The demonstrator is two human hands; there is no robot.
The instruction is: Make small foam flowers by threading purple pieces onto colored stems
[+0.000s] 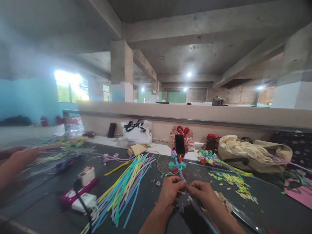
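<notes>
Two hands, left hand (170, 190) and right hand (203, 191), pinch a blue straw stem (179, 169) upright, topped with purple and teal curled blossoms.

We find very little to read here. The white carrier bag (136, 133) at the far edge of the worktop (48, 208), left of centre, bears bold black lettering, but its folds and the blur leave us unable to make out a word. Far off at the back right, a small green lit sign (218, 97) glows above a dark box, too small for us to read. We can read nothing else
</notes>
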